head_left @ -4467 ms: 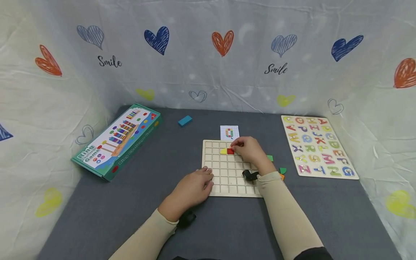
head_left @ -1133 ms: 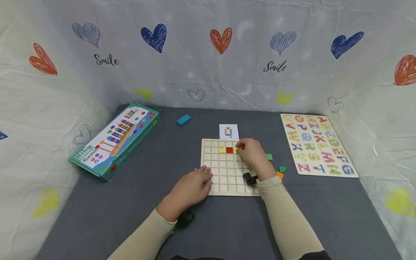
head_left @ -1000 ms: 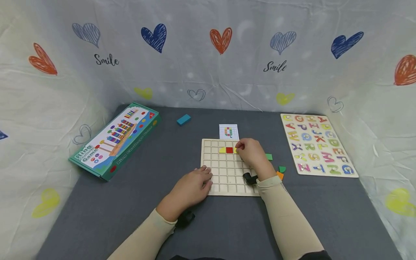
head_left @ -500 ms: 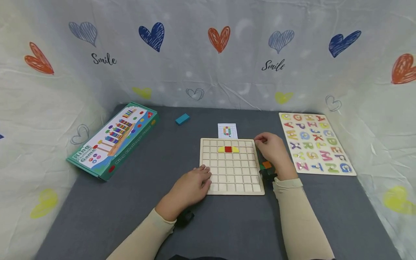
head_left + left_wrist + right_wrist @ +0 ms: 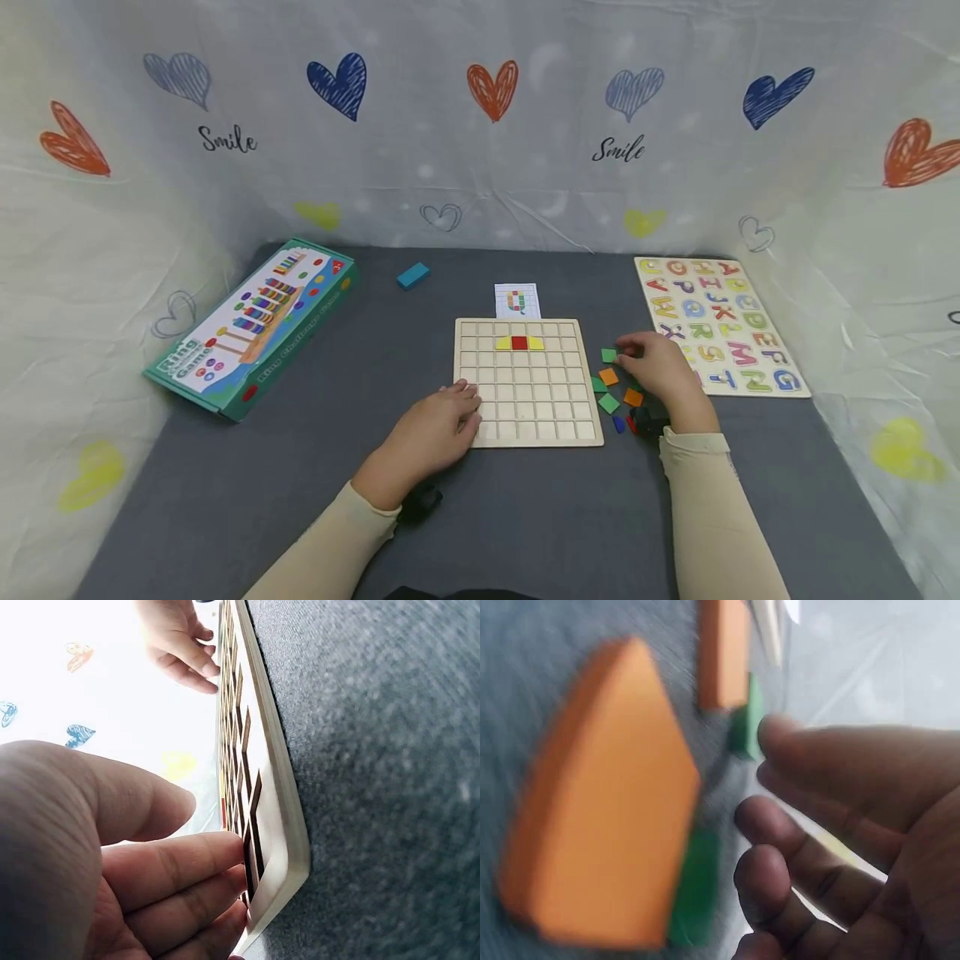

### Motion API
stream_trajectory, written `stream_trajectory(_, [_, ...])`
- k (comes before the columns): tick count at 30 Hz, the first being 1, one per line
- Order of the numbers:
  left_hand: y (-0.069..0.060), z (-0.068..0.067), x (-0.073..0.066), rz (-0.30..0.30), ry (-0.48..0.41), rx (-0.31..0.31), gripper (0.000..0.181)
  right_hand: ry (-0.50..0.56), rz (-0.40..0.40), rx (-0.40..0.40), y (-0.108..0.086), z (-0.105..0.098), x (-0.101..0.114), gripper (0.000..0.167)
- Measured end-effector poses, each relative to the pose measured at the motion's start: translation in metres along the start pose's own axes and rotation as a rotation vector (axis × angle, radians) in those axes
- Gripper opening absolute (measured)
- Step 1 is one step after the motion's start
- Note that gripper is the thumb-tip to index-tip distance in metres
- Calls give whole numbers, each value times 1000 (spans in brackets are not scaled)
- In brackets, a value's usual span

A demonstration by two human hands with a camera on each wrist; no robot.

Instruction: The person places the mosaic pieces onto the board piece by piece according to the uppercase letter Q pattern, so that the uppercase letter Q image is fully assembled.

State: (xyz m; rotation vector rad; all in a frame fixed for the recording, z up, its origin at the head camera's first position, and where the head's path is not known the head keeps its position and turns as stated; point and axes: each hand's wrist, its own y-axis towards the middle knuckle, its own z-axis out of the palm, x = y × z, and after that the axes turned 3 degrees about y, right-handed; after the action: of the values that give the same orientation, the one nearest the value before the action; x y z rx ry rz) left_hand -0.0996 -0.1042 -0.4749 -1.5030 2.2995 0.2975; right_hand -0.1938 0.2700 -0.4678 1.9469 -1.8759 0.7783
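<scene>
The likeliest slip is that my right hand [image 5: 660, 367] nudges the green tile [image 5: 609, 356] away across the cloth instead of lifting it; the tile looks thin, and a fingertip arriving from its three o'clock side could simply shove it. The orange tile [image 5: 608, 377], near it at six o'clock, could get bumped in the same motion. My black wrist camera [image 5: 648, 421] hangs low beside the other orange tile [image 5: 633, 397] and the red piece [image 5: 631, 425], so a careless sweep of the wrist might scatter them. Should my left hand [image 5: 427, 433] push sideways, the grid board [image 5: 525, 408] might skid and jolt the red tile [image 5: 519, 342] and the yellow pieces flanking it, up near the board's twelve o'clock edge.

My right fingers are bent and loosely apart, with a gap between them, pinching nothing that I can see. Their tips hover at or just beside the green tile, which lies off the board toward two o'clock from its centre; whether skin meets tile, I cannot tell. My left fingers are relaxed and lie close together, their tips touching the board's edge between eight and nine o'clock, the thumb held apart from them. That hand grips nothing; it merely rests there.
</scene>
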Motion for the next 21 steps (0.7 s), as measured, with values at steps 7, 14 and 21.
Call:
stream_trajectory(7, [-1,-1,2,6,-22,-4,39,1,-26,-1,4,8,3,31])
stream_trajectory(14, [0,0,0,-2,-24,-3,38,15,-13,-12,3,6,5,20])
stream_trajectory(21, [0,0,1,3,-22,-5,38,21,-22,-48,-4,0,10,12])
